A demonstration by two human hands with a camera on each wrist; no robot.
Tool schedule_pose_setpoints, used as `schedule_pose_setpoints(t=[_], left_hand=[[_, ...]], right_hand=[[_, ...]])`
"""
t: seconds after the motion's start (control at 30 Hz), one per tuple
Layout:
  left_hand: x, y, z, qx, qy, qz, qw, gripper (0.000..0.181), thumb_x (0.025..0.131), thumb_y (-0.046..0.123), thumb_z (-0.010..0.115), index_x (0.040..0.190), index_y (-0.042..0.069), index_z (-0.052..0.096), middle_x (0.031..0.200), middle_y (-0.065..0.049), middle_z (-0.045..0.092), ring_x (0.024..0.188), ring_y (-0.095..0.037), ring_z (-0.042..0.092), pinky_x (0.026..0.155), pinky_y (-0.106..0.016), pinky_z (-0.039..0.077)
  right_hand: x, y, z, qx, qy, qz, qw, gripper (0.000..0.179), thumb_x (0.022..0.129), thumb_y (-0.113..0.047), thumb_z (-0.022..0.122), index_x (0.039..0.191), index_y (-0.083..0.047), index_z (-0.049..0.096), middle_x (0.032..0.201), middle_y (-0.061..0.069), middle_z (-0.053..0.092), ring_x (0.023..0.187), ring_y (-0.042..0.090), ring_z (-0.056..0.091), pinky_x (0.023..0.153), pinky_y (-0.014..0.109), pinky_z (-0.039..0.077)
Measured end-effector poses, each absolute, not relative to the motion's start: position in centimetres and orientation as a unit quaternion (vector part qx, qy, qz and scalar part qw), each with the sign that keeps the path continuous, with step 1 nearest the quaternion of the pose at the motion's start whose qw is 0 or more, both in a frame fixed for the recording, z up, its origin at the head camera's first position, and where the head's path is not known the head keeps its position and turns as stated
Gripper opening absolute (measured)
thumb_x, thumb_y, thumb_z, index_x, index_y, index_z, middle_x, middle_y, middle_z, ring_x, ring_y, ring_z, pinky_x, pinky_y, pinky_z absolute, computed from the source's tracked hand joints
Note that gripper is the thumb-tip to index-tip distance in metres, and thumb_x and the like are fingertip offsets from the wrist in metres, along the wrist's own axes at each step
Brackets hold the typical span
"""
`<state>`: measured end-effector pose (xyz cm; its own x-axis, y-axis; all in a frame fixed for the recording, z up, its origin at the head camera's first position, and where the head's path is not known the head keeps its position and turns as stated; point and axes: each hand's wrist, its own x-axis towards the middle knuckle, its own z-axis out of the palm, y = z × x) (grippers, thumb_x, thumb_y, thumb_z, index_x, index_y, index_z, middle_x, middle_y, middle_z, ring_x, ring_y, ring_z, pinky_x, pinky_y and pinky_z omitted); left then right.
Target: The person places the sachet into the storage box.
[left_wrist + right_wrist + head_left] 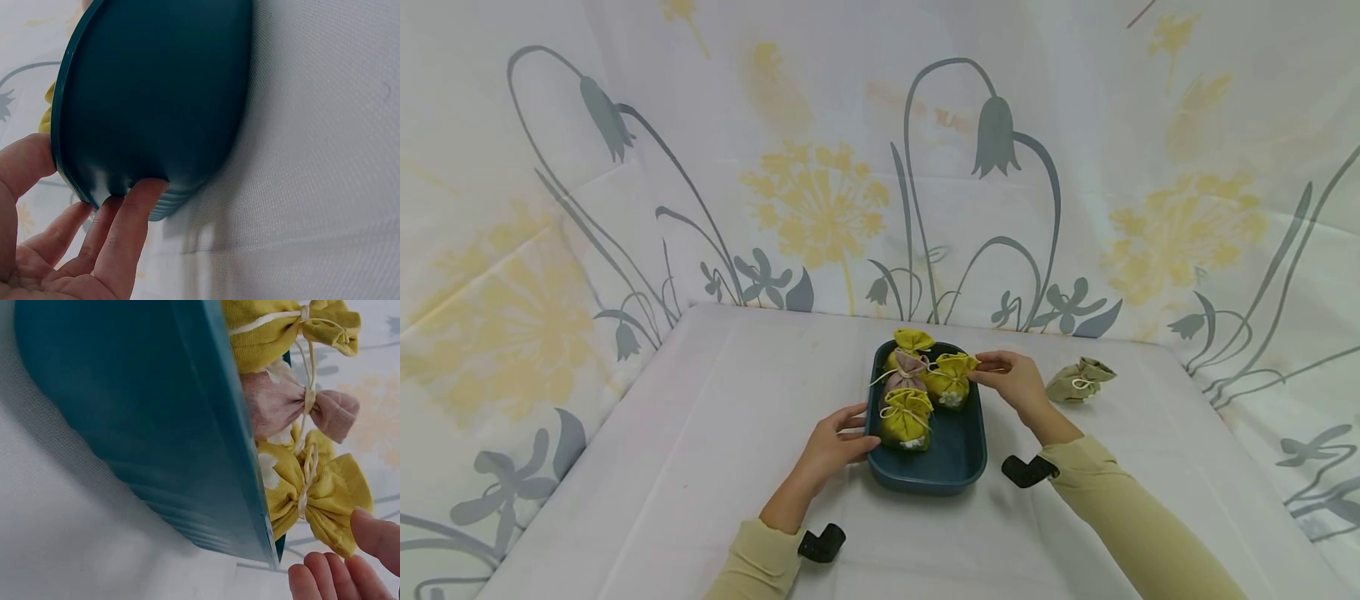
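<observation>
A teal plastic tray (958, 457) with rounded corners stands on the white cloth. My left hand (837, 440) holds its left side, thumb at the rim and fingers against the outer wall (156, 125). Inside the tray sit three yellow pouches and one dusty pink pouch (906, 372), all tied with cream cord. With thumb and fingertips, my right hand (1011, 382) pinches the flared top of the right-hand yellow pouch (949, 385), which bears a white flower. The other yellow pouches are at the back (913, 339) and at the front (906, 422).
An olive-green tied pouch (1080, 380) lies on the cloth right of the tray, beyond my right hand. White fabric printed with grey and yellow flowers (820, 200) hangs behind and at both sides. Black wrist cameras sit near both beige sleeves (1120, 500).
</observation>
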<state>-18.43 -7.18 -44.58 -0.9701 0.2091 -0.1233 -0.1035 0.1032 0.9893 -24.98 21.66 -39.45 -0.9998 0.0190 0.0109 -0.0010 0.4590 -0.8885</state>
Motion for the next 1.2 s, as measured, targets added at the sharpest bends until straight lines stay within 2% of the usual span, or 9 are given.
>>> schedule_pose_setpoints(t=[0.3, 0.73, 1.07, 1.2], left_hand=[[-18.4, -7.2, -44.7, 0.038, 0.732, 0.670, 0.116, 0.061, 0.082, 0.009, 0.071, 0.137, 0.002, 0.044, 0.123, -0.022, 0.051, 0.106, -0.031, 0.058, 0.074, -0.035, 0.055], [-18.4, -7.2, -44.7, 0.041, 0.734, 0.669, 0.113, 0.060, 0.083, 0.009, 0.071, 0.137, 0.002, 0.044, 0.123, -0.022, 0.051, 0.106, -0.031, 0.058, 0.074, -0.035, 0.055], [-18.4, -7.2, -44.6, 0.037, 0.731, 0.671, 0.116, 0.060, 0.083, 0.009, 0.071, 0.137, 0.002, 0.044, 0.123, -0.022, 0.051, 0.107, -0.031, 0.057, 0.075, -0.035, 0.055], [-18.4, -7.1, -44.6, 0.036, 0.729, 0.674, 0.116, 0.060, 0.083, 0.009, 0.071, 0.137, 0.002, 0.044, 0.123, -0.022, 0.051, 0.107, -0.031, 0.057, 0.075, -0.035, 0.055]], right_hand=[[-23.5, 22.4, -39.7, -0.002, -0.840, 0.542, 0.025, 0.044, 0.085, -0.016, 0.070, 0.122, 0.004, 0.057, 0.111, 0.019, 0.062, 0.102, 0.027, 0.059, 0.089, 0.039, 0.048], [-21.7, 23.9, -40.7, -0.022, -0.837, 0.542, 0.072, 0.042, 0.083, -0.019, 0.072, 0.117, 0.001, 0.060, 0.106, 0.016, 0.064, 0.084, 0.002, 0.060, 0.076, 0.017, 0.049], [-20.1, 25.9, -41.5, -0.036, -0.827, 0.549, 0.111, 0.040, 0.082, -0.017, 0.073, 0.114, 0.005, 0.061, 0.101, 0.016, 0.066, 0.080, -0.003, 0.059, 0.072, 0.012, 0.048], [-19.6, 26.7, -41.8, -0.041, -0.824, 0.550, 0.134, 0.039, 0.082, -0.014, 0.073, 0.113, 0.006, 0.062, 0.094, 0.009, 0.068, 0.078, -0.004, 0.059, 0.071, 0.011, 0.048]])
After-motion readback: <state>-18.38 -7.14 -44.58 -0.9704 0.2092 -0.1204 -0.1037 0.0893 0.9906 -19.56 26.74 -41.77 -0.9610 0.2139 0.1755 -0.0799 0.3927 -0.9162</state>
